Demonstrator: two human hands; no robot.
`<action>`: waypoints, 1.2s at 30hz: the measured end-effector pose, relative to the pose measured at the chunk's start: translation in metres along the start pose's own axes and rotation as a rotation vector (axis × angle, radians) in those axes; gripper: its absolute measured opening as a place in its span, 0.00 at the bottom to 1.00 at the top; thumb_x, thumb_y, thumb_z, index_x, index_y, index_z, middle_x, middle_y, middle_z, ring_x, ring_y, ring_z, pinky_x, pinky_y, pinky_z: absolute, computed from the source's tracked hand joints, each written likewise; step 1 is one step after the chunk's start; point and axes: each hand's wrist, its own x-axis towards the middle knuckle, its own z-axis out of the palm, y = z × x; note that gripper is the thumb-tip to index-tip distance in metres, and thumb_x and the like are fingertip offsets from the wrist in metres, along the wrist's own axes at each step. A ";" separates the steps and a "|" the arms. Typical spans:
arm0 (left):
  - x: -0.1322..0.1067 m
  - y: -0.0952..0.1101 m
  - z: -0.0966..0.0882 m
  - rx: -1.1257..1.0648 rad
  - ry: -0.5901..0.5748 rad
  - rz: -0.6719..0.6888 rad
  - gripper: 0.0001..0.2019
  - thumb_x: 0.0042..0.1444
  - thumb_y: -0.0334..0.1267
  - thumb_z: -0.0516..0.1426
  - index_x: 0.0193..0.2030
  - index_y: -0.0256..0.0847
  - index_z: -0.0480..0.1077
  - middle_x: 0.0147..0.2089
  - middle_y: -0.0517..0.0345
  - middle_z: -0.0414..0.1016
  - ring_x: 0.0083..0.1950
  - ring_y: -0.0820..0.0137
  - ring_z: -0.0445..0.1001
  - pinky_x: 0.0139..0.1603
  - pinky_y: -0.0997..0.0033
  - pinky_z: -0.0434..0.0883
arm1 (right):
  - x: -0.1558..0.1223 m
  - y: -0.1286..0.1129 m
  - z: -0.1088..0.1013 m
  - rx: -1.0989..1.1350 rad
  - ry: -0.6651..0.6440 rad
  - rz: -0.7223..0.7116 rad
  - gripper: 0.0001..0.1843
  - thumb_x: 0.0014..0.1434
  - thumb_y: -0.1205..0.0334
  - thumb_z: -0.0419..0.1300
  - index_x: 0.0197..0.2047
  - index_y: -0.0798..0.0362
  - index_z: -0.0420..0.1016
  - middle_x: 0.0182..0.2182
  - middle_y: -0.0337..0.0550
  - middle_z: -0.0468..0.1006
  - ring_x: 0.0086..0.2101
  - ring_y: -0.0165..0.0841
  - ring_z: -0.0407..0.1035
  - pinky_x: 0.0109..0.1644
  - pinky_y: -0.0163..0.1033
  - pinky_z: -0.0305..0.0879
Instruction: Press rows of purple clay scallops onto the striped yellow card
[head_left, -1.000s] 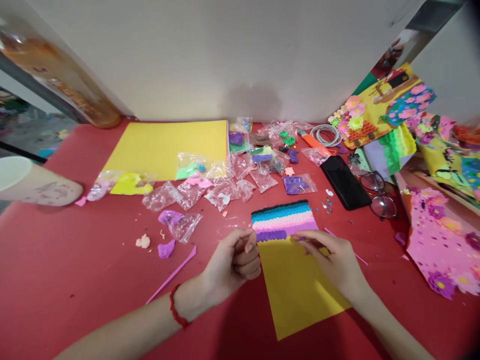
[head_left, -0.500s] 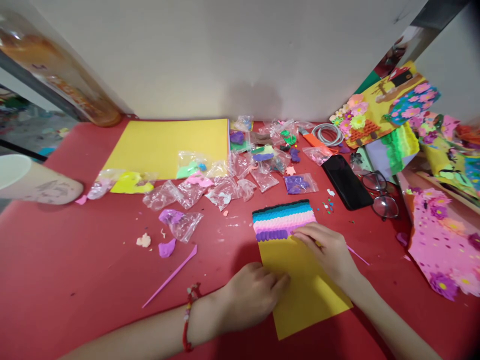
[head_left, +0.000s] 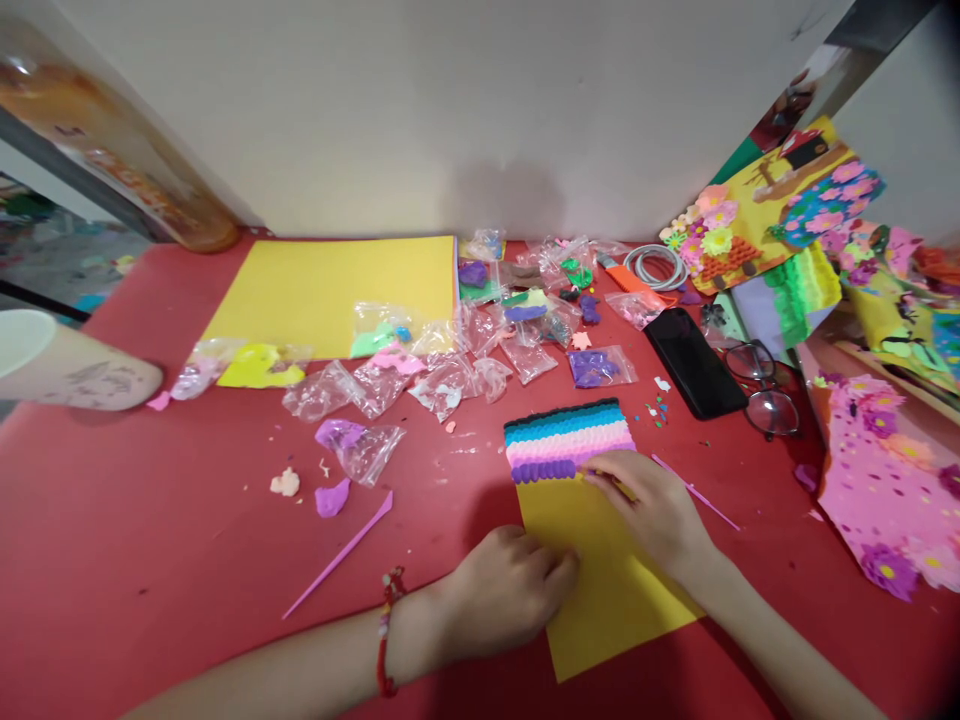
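Observation:
A yellow sheet (head_left: 600, 590) lies on the red table, its top covered with rows of clay in black, blue, white, pink and purple. The dark purple clay row (head_left: 544, 471) reaches partway across. My right hand (head_left: 652, 505) pinches thumb and forefinger at that row's right end; what sits between the tips is too small to name. My left hand (head_left: 506, 590) rests curled on the sheet's left edge, its palm hidden. A pink modelling tool (head_left: 337, 555) lies left of it, near a purple clay lump (head_left: 332, 497). Another thin pink tool (head_left: 697, 493) is beyond my right hand.
Plastic bags of clay (head_left: 465, 370) spread across the middle. Behind them lies a large yellow sheet (head_left: 322, 285). A phone (head_left: 694, 365), glasses (head_left: 772, 410) and a coiled cable (head_left: 656, 268) are at right, beside decorated craft pieces (head_left: 877, 480). A cup (head_left: 82, 365) and bottle (head_left: 127, 150) stand left.
My right hand has shifted slightly down at the purple row's end, uncovering more of the thin pink tool behind it. My left hand stays on the sheet, the wrist turned a little.

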 end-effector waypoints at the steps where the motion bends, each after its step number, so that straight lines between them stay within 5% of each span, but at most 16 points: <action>1: 0.000 0.000 0.000 0.007 -0.002 -0.002 0.10 0.59 0.27 0.47 0.42 0.32 0.67 0.26 0.50 0.74 0.23 0.67 0.69 0.23 0.70 0.59 | 0.000 0.000 0.000 -0.007 -0.003 -0.003 0.10 0.61 0.62 0.53 0.33 0.51 0.73 0.29 0.39 0.79 0.31 0.30 0.74 0.34 0.34 0.69; 8: 0.000 0.000 0.001 0.040 0.079 0.014 0.07 0.59 0.27 0.48 0.40 0.35 0.66 0.25 0.53 0.73 0.22 0.69 0.69 0.21 0.70 0.58 | -0.001 0.003 0.000 -0.024 0.017 -0.065 0.13 0.63 0.67 0.49 0.39 0.51 0.74 0.34 0.41 0.80 0.35 0.31 0.74 0.37 0.35 0.69; 13: -0.004 0.001 0.002 0.125 0.111 0.034 0.08 0.59 0.27 0.48 0.44 0.32 0.63 0.26 0.58 0.73 0.23 0.68 0.71 0.20 0.68 0.63 | -0.001 0.003 0.001 -0.004 0.026 -0.030 0.09 0.61 0.63 0.53 0.32 0.51 0.74 0.29 0.40 0.78 0.31 0.31 0.72 0.35 0.35 0.69; 18: -0.004 0.000 0.002 0.151 0.138 0.046 0.08 0.58 0.27 0.49 0.45 0.31 0.63 0.26 0.60 0.73 0.23 0.68 0.72 0.19 0.67 0.64 | 0.000 0.003 0.002 0.001 0.028 -0.077 0.12 0.62 0.67 0.50 0.39 0.50 0.74 0.33 0.41 0.79 0.35 0.31 0.73 0.37 0.35 0.69; 24: -0.003 -0.002 0.003 0.173 0.114 0.059 0.08 0.59 0.28 0.48 0.45 0.32 0.63 0.26 0.58 0.73 0.23 0.69 0.72 0.20 0.69 0.65 | 0.000 0.003 0.002 -0.022 0.041 -0.037 0.06 0.59 0.63 0.55 0.32 0.51 0.73 0.29 0.40 0.78 0.31 0.31 0.71 0.35 0.36 0.67; 36: -0.003 -0.002 0.005 0.144 0.162 0.067 0.09 0.60 0.29 0.47 0.44 0.31 0.64 0.26 0.59 0.73 0.22 0.68 0.72 0.18 0.67 0.67 | -0.003 0.004 0.005 -0.077 0.069 -0.096 0.08 0.61 0.65 0.53 0.37 0.52 0.74 0.32 0.41 0.79 0.33 0.32 0.71 0.37 0.36 0.65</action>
